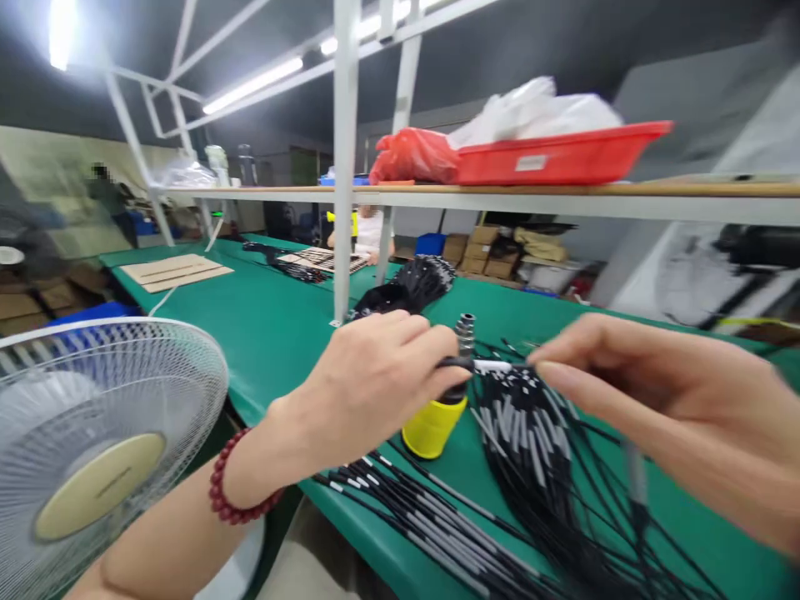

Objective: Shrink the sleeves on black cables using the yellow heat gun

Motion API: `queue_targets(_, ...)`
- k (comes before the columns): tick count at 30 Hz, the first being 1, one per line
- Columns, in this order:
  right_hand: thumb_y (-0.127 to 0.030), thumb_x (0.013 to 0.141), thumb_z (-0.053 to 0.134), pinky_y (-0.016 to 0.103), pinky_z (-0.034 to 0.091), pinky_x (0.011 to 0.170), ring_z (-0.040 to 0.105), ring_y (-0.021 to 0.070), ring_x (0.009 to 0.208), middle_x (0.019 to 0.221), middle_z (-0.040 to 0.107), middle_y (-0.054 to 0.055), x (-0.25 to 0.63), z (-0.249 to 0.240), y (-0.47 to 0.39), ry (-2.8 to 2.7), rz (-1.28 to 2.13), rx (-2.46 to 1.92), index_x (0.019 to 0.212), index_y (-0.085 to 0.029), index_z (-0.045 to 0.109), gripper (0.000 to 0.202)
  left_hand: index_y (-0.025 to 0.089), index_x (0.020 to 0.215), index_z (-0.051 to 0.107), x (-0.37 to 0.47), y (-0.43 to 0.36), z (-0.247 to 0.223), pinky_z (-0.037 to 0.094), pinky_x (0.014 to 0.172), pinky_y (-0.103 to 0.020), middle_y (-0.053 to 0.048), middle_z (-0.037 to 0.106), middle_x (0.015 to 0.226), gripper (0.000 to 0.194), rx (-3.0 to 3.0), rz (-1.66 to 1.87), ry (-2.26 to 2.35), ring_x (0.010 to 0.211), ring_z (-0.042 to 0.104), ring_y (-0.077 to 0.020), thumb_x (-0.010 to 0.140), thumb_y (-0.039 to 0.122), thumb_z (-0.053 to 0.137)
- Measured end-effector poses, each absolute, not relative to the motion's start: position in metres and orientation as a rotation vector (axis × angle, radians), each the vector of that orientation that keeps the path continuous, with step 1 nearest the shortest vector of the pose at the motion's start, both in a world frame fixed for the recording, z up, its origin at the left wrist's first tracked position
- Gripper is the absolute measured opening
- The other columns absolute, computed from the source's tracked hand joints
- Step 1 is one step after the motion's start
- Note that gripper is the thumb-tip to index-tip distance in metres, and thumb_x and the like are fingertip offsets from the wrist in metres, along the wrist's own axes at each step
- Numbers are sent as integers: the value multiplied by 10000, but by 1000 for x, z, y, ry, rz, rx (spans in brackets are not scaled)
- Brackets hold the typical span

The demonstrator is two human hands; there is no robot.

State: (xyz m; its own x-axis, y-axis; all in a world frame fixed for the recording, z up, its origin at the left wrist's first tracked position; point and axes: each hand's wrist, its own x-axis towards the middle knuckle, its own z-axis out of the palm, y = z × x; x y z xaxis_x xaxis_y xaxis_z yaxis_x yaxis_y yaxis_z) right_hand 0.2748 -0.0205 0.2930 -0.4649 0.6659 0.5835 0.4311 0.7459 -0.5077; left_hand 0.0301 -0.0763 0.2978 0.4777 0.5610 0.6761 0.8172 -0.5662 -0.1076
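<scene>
A thin black cable with a white sleeve (493,366) is stretched level between my two hands. My left hand (387,367), with a dark red bead bracelet on the wrist, pinches its left end. On the right, the thumb and forefinger of my right hand (675,408) close on the other end. Partly hidden behind my left hand stands a yellow tool (434,429) with a metal nozzle pointing up, which looks like a heat gun. Below the hands lies a bundle of black cables (531,442) with grey sleeves. Another row of sleeved cables (437,525) lies nearer the front edge.
A fan (112,450) stands close on the left. The green table (275,333) carries a white post (343,167), a further cable bundle (425,279) and flat boards (178,271). Overhead, a shelf holds a red tray (562,154). Across the table sits a person (372,233).
</scene>
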Motion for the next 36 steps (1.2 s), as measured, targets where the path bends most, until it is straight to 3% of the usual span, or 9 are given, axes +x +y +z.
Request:
queue_targets(6, -561, 786, 753, 253, 276, 440, 382, 91, 508, 562, 483, -25, 254, 321, -3, -2011, 635, -848, 653, -201, 583, 420, 194, 706, 456, 37, -43, 299, 309, 540, -238, 60, 493, 642, 331, -2416, -1191, -1280, 581, 424, -88, 994, 334, 538)
queue_targets(11, -408, 743, 743, 265, 252, 471, 379, 99, 516, 556, 493, -28, 253, 313, 25, -1903, 688, -951, 641, -201, 564, 293, 208, 622, 346, 44, -10, 295, 233, 505, -285, 66, 355, 553, 442, -2544, -1347, -1395, 515, 303, -96, 1019, 383, 435)
queue_targets(20, -347, 725, 720, 272, 205, 489, 322, 84, 504, 530, 441, -49, 249, 300, 55, -1851, 629, -1021, 606, -190, 525, 277, 212, 604, 423, 50, 29, 283, 297, 545, -281, 33, 431, 565, 402, -2564, -1595, -1603, 562, 399, -116, 978, 359, 446)
queue_targets(36, -277, 730, 733, 263, 194, 468, 312, 74, 493, 526, 456, -48, 249, 291, 72, -1819, 663, -1118, 606, -180, 545, 246, 198, 690, 520, 49, 45, 271, 378, 605, -274, 12, 549, 655, 241, -2594, -1694, -1705, 635, 493, -125, 908, 295, 557)
